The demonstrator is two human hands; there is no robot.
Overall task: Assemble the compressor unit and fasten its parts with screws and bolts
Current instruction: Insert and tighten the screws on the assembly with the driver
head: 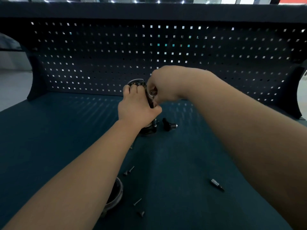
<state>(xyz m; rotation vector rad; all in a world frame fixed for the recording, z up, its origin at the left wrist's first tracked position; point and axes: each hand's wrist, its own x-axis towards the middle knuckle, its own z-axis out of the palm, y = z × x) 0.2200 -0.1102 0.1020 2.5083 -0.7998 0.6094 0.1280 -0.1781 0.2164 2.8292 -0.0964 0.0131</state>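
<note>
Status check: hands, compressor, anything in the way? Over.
Left hand grips compressor unit. Right hand pinches silver fitting on its side. Loose screws, socket bit on mat, clear of both hands.

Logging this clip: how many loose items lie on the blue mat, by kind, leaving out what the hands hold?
Screws: 4
Socket bit: 1
Black fitting: 1
Round metal housing, partly under the left forearm: 1
Total: 7, with the held compressor unit excluded
</note>
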